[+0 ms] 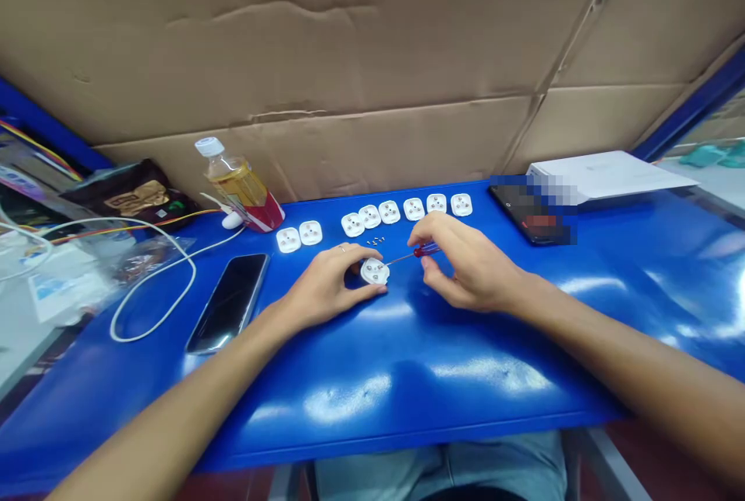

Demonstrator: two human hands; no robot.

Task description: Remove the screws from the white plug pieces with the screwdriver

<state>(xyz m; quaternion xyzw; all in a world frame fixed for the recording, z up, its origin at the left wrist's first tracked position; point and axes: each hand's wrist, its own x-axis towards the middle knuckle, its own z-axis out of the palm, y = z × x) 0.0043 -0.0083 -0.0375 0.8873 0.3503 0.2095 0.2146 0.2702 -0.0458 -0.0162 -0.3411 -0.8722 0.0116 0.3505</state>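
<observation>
My left hand [333, 284] grips a small white plastic piece [375, 276] by its edges, thumb in front and fingers behind, on the blue table. Metal parts show in its recesses. My right hand [459, 264] is closed around the red handle of a screwdriver [427, 250]. The screwdriver's thin shaft points left, and its tip meets the top of the white piece. Just behind lie several tiny brass-coloured screws [375, 241]. Farther back, similar white pieces [389, 212] stand in a loose row, two of them [299, 236] set apart at the left.
Left of my hands are a phone [229, 303], a white cable [192, 276] and a drink bottle [241, 187]. A dark device [527, 210] and a white box [605, 175] lie at the back right. Cardboard [349, 59] walls off the back; blue table [407, 400] spreads in front.
</observation>
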